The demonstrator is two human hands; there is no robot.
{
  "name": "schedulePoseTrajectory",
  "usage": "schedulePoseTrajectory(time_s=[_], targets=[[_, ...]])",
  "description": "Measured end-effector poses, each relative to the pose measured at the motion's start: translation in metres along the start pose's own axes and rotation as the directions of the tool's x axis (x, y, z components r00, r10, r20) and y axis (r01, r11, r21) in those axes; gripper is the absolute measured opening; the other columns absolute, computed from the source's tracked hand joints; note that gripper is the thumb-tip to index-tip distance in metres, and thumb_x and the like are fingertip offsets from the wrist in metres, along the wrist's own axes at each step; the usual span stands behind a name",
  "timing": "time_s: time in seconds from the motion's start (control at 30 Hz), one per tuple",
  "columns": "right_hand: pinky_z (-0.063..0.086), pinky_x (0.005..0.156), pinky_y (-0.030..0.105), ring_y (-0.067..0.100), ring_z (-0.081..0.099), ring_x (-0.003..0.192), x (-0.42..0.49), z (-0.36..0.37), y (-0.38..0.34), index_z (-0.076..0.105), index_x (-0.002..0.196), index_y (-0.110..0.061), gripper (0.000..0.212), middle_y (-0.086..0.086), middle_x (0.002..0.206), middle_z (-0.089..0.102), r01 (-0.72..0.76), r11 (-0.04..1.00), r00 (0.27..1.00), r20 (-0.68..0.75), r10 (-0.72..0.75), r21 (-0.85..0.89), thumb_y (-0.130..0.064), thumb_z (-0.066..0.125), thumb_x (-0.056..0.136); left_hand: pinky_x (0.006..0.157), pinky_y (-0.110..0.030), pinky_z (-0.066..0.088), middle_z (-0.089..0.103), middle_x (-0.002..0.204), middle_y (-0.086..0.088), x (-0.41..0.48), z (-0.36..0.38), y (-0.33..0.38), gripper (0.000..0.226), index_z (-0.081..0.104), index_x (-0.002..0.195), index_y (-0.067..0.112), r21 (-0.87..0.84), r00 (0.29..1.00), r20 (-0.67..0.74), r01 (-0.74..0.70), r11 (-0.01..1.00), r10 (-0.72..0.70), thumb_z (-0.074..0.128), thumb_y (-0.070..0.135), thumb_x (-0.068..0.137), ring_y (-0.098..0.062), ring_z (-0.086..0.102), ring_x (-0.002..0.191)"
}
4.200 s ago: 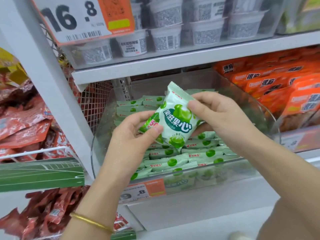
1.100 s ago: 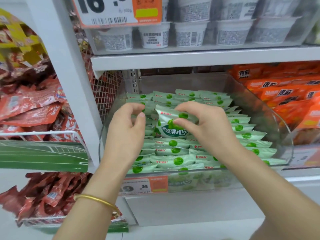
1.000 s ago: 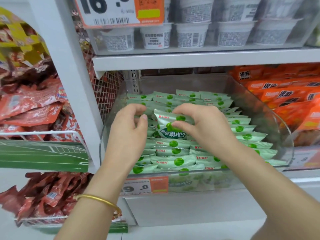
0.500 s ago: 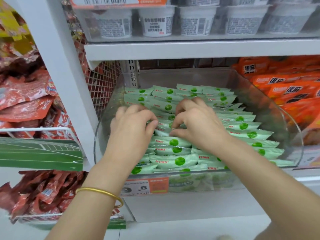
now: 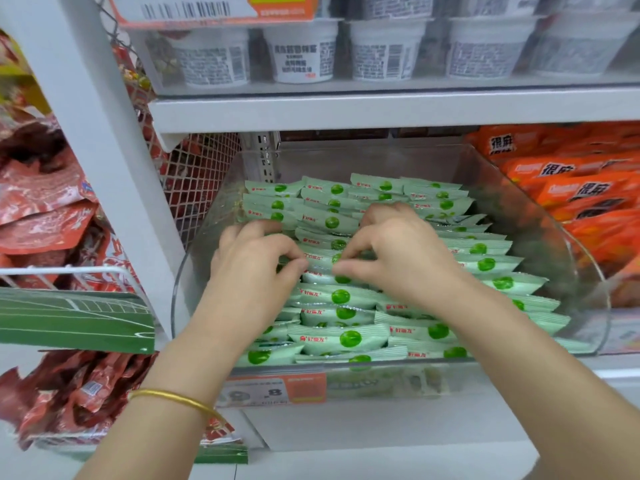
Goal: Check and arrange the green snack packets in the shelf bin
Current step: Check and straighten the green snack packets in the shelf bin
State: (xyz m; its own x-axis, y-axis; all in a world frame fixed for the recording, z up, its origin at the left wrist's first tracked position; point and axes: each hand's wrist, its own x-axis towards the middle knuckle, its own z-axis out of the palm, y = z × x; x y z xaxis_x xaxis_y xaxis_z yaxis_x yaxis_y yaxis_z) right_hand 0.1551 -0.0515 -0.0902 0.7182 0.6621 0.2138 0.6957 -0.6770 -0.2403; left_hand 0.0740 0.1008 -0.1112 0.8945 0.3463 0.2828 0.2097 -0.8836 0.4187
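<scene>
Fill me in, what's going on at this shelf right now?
A person has both hands in the clear plastic shelf bin, among green-and-white plastic snack packets. The left hand and the right hand each pinch packets near the middle, fingers curled. No packet is lifted out; the rest lie in overlapping rows.

The snack packets [image 5: 341,337] lie in overlapping rows inside the bin [image 5: 568,244], which sits on the lower shelf [image 5: 381,427]. The left hand [image 5: 252,268] and right hand [image 5: 398,258] are side by side on the middle rows (fingertips tucked among the packets). A price tag [image 5: 277,389] fronts the bin. Tubs [image 5: 301,53] stand on the shelf above [image 5: 381,109]. Boxed packs [image 5: 581,199] lie right of the bin, hanging bags [image 5: 41,202] left.
</scene>
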Motion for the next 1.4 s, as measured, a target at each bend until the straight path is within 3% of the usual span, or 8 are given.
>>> schedulePoseTrajectory(time_s=[0.13,0.37,0.5,0.87,1.03,1.17,1.3,1.4], targets=[[0.037,0.076,0.029,0.020,0.044,0.099,0.002,-0.005,0.008,0.075,0.087,-0.027,0.014,-0.007,0.084,0.046,-0.071,0.996,0.986,-0.145,0.078,0.054,-0.037,0.067,0.084,0.098,-0.034,0.027,0.055,0.118,0.001,0.004,-0.006,0.002,0.015,0.068,0.098,0.025,-0.048,0.997,-0.074,0.009,0.999,-0.013,0.058,0.030,0.089,-0.027,0.039,0.118],[0.040,0.085,0.034,0.025,0.043,0.113,0.010,0.005,-0.005,0.071,0.098,-0.021,0.029,0.001,0.105,0.055,-0.076,0.979,0.996,0.023,0.082,-0.189,-0.045,0.064,0.083,0.106,-0.039,0.025,0.043,0.140,0.000,0.010,0.002,0.006,0.036,0.053,0.128,0.033,0.106,0.997,0.065,0.027,0.994,-0.034,0.047,0.041,0.094,-0.025,0.027,0.130],[0.032,0.077,0.031,0.024,0.042,0.113,0.010,0.010,-0.008,0.070,0.094,-0.020,0.014,-0.001,0.110,0.054,-0.035,0.971,0.998,-0.053,0.023,-0.238,-0.029,0.064,0.085,0.109,-0.036,0.019,0.035,0.148,0.002,0.010,0.008,0.002,0.041,0.047,0.134,0.036,0.112,0.998,0.059,0.011,0.994,-0.018,0.045,0.041,0.093,-0.020,0.020,0.137],[0.048,0.075,0.033,0.019,0.059,0.082,0.006,0.013,0.003,0.067,0.087,-0.020,0.008,-0.003,0.085,0.068,-0.039,0.958,0.962,-0.248,0.113,0.284,-0.026,0.061,0.088,0.110,-0.037,0.020,0.034,0.147,-0.003,0.011,0.010,-0.002,0.067,0.025,0.146,0.031,0.031,0.998,0.058,0.039,0.999,-0.041,0.056,0.037,0.086,-0.023,0.021,0.136],[0.040,0.069,0.015,-0.008,0.051,0.068,-0.001,-0.006,0.004,0.056,0.076,-0.030,0.017,-0.021,0.075,0.056,0.043,0.796,0.866,-0.421,0.272,0.603,-0.020,0.063,0.088,0.105,-0.026,0.028,0.042,0.142,0.005,0.005,0.000,0.004,0.064,0.030,0.145,0.025,-0.291,0.999,-0.046,-0.002,0.957,-0.012,0.059,0.033,0.088,-0.011,0.033,0.133],[0.052,0.064,0.027,0.010,0.060,0.071,-0.013,-0.019,0.008,0.061,0.077,-0.027,0.016,-0.003,0.076,0.065,0.083,0.589,0.878,-0.339,0.339,0.804,-0.016,0.064,0.088,0.102,-0.017,0.037,0.051,0.131,0.019,-0.007,-0.011,0.020,0.052,0.043,0.135,0.031,-0.610,0.998,-0.046,-0.056,0.790,0.036,0.062,0.027,0.087,0.009,0.046,0.120],[0.049,0.055,0.020,0.009,0.062,0.064,-0.025,-0.026,0.012,0.064,0.082,-0.017,0.008,0.000,0.073,0.067,0.055,0.391,0.912,-0.206,0.356,0.919,-0.014,0.061,0.089,0.099,-0.033,0.046,0.067,0.114,0.013,-0.015,-0.013,0.029,0.038,0.057,0.116,0.029,-0.728,0.996,0.020,-0.045,0.684,0.087,0.069,0.014,0.083,-0.001,0.060,0.109],[0.052,0.055,0.024,0.006,0.065,0.065,-0.034,-0.030,0.018,0.062,0.101,-0.022,0.012,-0.005,0.074,0.068,0.063,0.348,0.940,-0.173,0.295,0.935,-0.017,0.056,0.092,0.096,-0.040,0.049,0.071,0.106,0.008,-0.018,-0.010,0.033,0.035,0.059,0.111,0.025,-0.787,0.997,0.057,0.014,0.616,0.050,0.072,0.011,0.081,-0.009,0.066,0.102]])
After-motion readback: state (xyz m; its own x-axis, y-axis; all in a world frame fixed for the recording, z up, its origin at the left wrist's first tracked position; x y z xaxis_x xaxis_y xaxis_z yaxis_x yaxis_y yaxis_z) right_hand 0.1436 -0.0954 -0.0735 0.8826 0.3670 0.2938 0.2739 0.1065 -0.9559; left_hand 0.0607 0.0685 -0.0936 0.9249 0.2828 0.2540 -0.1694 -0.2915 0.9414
